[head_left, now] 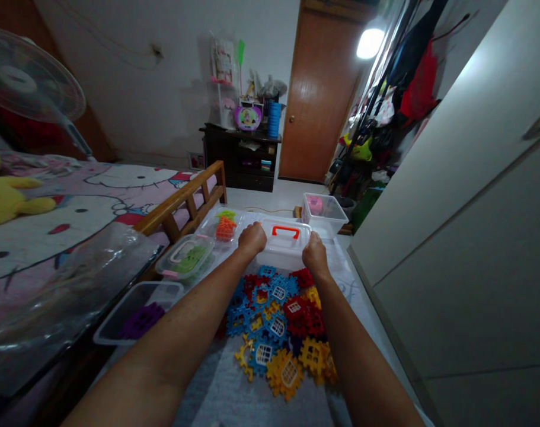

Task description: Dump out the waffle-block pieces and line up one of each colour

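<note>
A clear plastic box with a lid and an orange-red handle (282,256) stands on the cloth-covered table in front of me. My left hand (252,238) is closed at its left end, near the lid's edge. At the opposite end my right hand (315,254) is closed too, its fingers partly hidden behind the corner. Between my forearms lies a pile of gear-edged plastic building pieces in blue, red and yellow, such as this blue piece (277,327) and this yellow piece (285,375). Several have white window inserts.
On the left stand an open tub with purple pieces (141,320), a lidded box with green pieces (192,259) and a container with orange pieces (226,228). A clear bin (325,220) sits behind right. A wooden bed rail (189,196) borders the left, a white cabinet (465,237) the right.
</note>
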Demonstrator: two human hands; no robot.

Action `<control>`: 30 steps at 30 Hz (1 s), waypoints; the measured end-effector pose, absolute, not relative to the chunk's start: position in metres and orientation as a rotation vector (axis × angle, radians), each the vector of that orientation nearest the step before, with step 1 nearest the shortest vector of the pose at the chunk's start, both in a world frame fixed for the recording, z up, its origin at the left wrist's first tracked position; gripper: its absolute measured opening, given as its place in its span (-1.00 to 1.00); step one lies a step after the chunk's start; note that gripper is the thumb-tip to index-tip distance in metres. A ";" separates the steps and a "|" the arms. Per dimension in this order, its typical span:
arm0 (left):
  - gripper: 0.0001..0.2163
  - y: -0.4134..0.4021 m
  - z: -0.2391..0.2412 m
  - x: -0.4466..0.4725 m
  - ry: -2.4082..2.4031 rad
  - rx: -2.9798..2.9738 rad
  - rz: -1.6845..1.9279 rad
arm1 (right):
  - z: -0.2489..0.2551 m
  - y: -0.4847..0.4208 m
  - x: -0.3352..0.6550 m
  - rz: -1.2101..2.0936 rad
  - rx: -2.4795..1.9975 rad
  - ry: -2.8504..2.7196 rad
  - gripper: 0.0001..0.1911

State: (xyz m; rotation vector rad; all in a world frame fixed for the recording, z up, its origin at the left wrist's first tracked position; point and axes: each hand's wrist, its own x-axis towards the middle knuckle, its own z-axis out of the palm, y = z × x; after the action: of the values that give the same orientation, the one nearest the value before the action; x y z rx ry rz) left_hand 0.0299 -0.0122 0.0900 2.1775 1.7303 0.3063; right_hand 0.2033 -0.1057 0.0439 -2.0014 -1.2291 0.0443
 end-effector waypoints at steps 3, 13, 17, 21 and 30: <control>-0.63 -0.014 0.094 0.031 1.735 2.172 0.299 | 0.046 -0.106 0.200 0.039 -2.048 -1.224 -0.44; -0.69 -0.012 0.097 0.031 1.703 2.034 0.396 | 0.059 -0.111 0.201 0.388 -1.765 -0.955 -0.60; -0.67 -0.005 0.091 0.020 1.692 1.865 0.498 | 0.068 -0.117 0.215 0.679 -1.701 -0.680 -0.66; -0.52 -0.014 0.073 0.006 1.670 1.686 0.643 | 0.069 -0.123 0.227 0.924 -1.601 -0.583 -0.83; -0.61 -0.015 0.053 0.007 1.545 1.493 0.838 | 0.069 -0.125 0.234 1.247 -1.395 -0.481 -0.91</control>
State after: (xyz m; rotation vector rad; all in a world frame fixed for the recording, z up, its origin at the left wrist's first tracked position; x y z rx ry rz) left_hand 0.0073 -0.0153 0.0533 1.4929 1.5453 0.8379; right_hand 0.2339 -0.1246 0.0686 -1.3953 -0.4811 1.2475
